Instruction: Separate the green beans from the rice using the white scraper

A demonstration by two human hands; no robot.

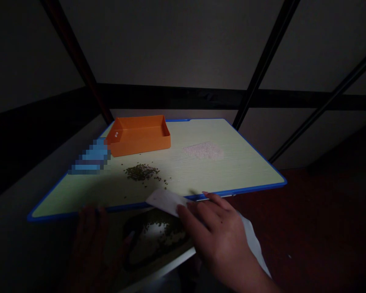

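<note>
A pale, blue-rimmed counter (250,169) spans the scene. An orange box (142,145) sits far left on it. Below the near edge, a dim container (148,240) holds dark grains. The right hand (216,232), near right, pinches a white card overlapping that edge; the left hand (93,240), near left, is too dark to tell its grip. Whitish grains (205,150) lie right of centre; a dark heap (141,171) lies left, nearer, beyond the white card (162,199).

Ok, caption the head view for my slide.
Right hand holds a flat white piece near dark grains on a blue-edged board, orange tray behind.
</note>
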